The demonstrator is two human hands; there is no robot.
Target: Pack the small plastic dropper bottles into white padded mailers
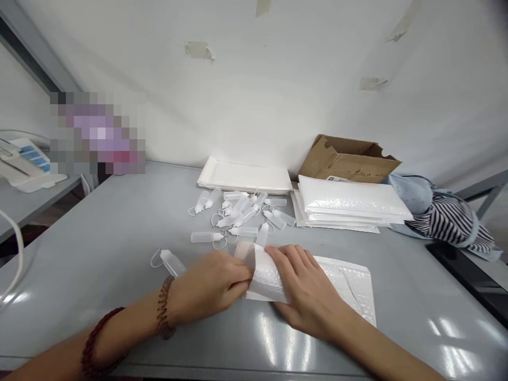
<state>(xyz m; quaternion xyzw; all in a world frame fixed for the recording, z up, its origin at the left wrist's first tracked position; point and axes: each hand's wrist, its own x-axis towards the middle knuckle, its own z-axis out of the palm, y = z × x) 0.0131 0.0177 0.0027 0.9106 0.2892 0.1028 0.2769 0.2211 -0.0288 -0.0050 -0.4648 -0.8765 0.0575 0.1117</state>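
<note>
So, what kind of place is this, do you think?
Probably a small packing workspace, perhaps for shipping orders: there is a stack of white bubble mailers, a pile of small plastic bottles, and an opened cardboard box.

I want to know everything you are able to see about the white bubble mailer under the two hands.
The white bubble mailer is a flat, padded envelope with a glossy, pearly, faintly bubbled surface and some creases. It lies on the grey table. Its end nearest the left hand is bent up and held by that hand, while the right hand lies across its middle. The far part stays flat on the table.
</note>
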